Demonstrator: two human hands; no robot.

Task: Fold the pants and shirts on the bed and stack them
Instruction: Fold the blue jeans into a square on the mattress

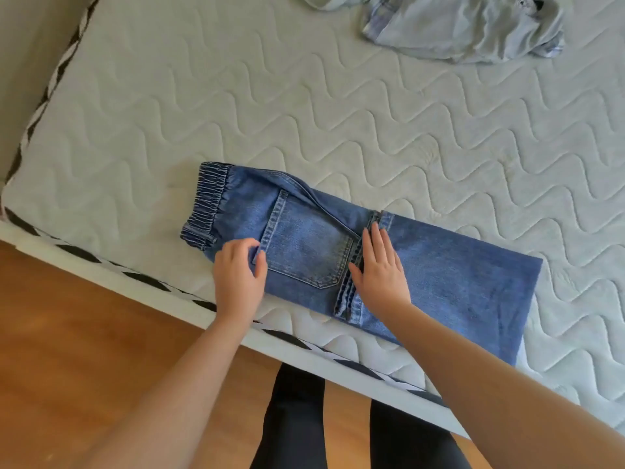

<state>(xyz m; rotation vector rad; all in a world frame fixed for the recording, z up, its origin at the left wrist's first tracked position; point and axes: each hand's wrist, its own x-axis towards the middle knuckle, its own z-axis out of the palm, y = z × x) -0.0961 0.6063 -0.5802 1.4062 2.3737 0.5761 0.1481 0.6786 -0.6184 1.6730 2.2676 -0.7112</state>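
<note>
i am seeing the jeans (422,265) lying lengthwise along the bed's near edge (169,286), my left hand (238,275) pinching the waistband-side denim, my right hand (380,269) pressing flat at mid-length.

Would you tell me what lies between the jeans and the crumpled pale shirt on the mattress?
Nothing: the head view shows only bare quilted mattress between the jeans and the shirt.

A wooden floor (84,350) of warm brown boards runs along the near side, a grey-beige wall (30,55) rises at the far left, and the person's legs in black trousers (294,418) stand on the boards.
</note>
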